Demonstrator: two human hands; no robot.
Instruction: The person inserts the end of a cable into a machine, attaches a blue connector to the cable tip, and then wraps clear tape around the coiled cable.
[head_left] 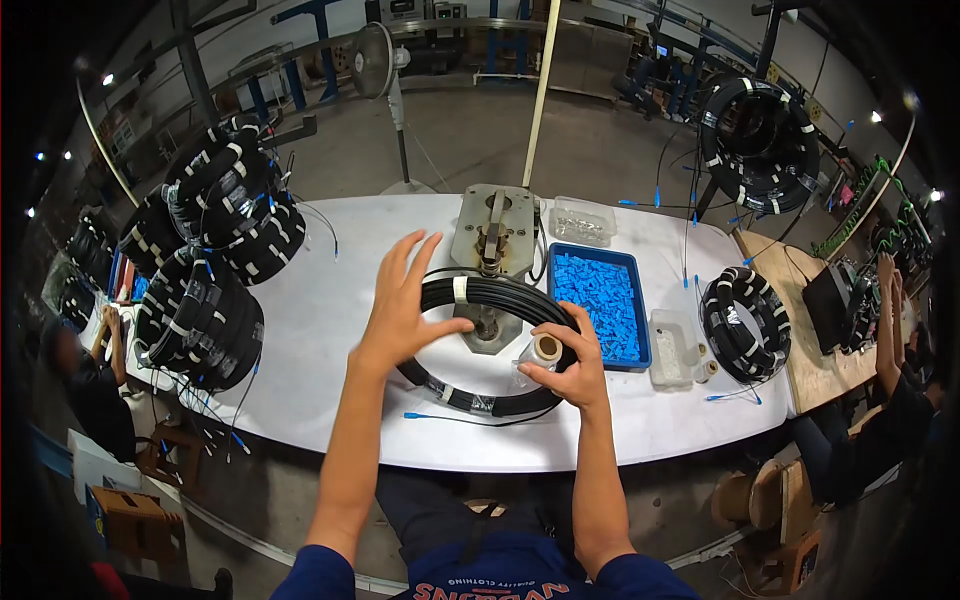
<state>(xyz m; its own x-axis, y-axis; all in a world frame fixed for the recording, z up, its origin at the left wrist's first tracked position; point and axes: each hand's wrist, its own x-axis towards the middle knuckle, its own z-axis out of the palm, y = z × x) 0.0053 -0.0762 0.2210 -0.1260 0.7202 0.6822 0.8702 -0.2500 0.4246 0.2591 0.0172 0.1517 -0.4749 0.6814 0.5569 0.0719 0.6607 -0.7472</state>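
Note:
A coil of black cable (500, 292) lies in front of me on the white table, bound with white tape and clear film in places. Its far side rests over a metal fixture (486, 240). My left hand (398, 305) is open at the coil's left side, fingers spread upward and thumb reaching over the ring; firm contact cannot be made out. At the right side of the ring, my right hand (573, 362) grips a small roll of clear film (541, 352) with a brown core. A blue-tipped connector (415, 415) lies by the coil's near edge.
Right of the coil stand a blue tray (645, 300) of small blue parts and clear plastic boxes (583, 222). Finished-looking coils are stacked at left (200, 315), and another coil (746, 325) lies at right. Other people sit at both sides. A fan (375, 62) stands behind.

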